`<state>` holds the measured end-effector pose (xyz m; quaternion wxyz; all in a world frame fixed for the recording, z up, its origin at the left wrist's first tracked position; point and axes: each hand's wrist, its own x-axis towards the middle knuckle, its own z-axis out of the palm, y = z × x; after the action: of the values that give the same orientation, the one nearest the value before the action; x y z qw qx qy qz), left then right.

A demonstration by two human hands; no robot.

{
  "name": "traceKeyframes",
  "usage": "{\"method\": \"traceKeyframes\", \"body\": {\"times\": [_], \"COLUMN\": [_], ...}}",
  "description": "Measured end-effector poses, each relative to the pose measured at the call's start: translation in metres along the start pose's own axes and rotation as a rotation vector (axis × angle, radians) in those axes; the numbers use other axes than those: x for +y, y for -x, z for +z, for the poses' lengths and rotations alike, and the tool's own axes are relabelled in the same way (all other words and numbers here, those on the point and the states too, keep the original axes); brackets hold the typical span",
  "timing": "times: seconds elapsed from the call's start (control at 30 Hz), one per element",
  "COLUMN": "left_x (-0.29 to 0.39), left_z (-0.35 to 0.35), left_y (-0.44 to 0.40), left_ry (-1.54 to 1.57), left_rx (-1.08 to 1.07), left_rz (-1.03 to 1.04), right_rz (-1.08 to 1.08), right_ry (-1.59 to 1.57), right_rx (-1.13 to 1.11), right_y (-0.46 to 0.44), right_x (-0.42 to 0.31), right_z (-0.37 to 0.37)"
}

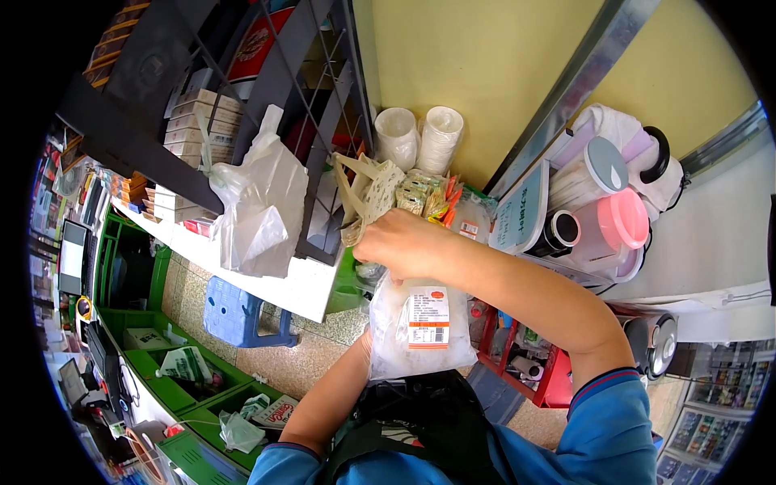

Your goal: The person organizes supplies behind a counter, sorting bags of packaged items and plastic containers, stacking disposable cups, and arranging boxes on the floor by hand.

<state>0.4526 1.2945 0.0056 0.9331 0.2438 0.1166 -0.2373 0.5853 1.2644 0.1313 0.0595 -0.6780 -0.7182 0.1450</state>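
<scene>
A clear plastic bag (424, 331) with pale contents and a white-and-orange printed label hangs in front of my body. My left hand (367, 343) is behind its left side and supports it, with the fingers hidden. Above the bag, my right hand (394, 241) is curled closed, knuckles up; anything inside it is hidden. It is close to a patterned paper bag (377, 194) and a pile of small packets (416, 192). Something green (346, 283) shows below my right hand, partly covered.
A white plastic bag (263, 210) hangs on the dark metal rack at left. Two stacks of white cups (442, 133) stand against the yellow wall. A pink-lidded container (618, 230) stands at right, above a red crate (556, 380). A blue stool (230, 311) and green bins (206, 388) are lower left.
</scene>
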Motion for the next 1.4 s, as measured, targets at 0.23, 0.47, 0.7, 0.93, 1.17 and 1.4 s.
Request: {"method": "traceKeyframes", "body": {"times": [0.23, 0.47, 0.7, 0.93, 1.17, 1.4], "left_x": [-0.002, 0.0, -0.004, -0.011, -0.034, -0.048], "left_z": [-0.002, -0.003, -0.004, -0.01, -0.033, -0.04], "left_y": [-0.001, -0.002, -0.003, -0.004, 0.005, -0.014], "left_ry": [0.015, 0.032, 0.068, 0.132, 0.252, 0.331], "left_rx": [0.01, 0.02, 0.033, 0.041, 0.028, -0.012], "left_rz": [0.0, 0.009, 0.015, 0.009, -0.096, -0.201], "right_rz": [-0.014, 0.001, -0.016, 0.157, 1.018, 1.136], "right_ry": [-0.011, 0.075, 0.278, -0.238, -2.284, -2.081], "right_rx": [-0.014, 0.087, 0.232, 0.628, 0.586, 0.631], "right_y": [0.004, 0.015, 0.012, 0.053, 0.158, 0.145], "right_x": [0.003, -0.01, -0.014, 0.006, -0.011, -0.022], "right_z": [-0.003, -0.016, -0.003, 0.03, 0.249, 0.24]}}
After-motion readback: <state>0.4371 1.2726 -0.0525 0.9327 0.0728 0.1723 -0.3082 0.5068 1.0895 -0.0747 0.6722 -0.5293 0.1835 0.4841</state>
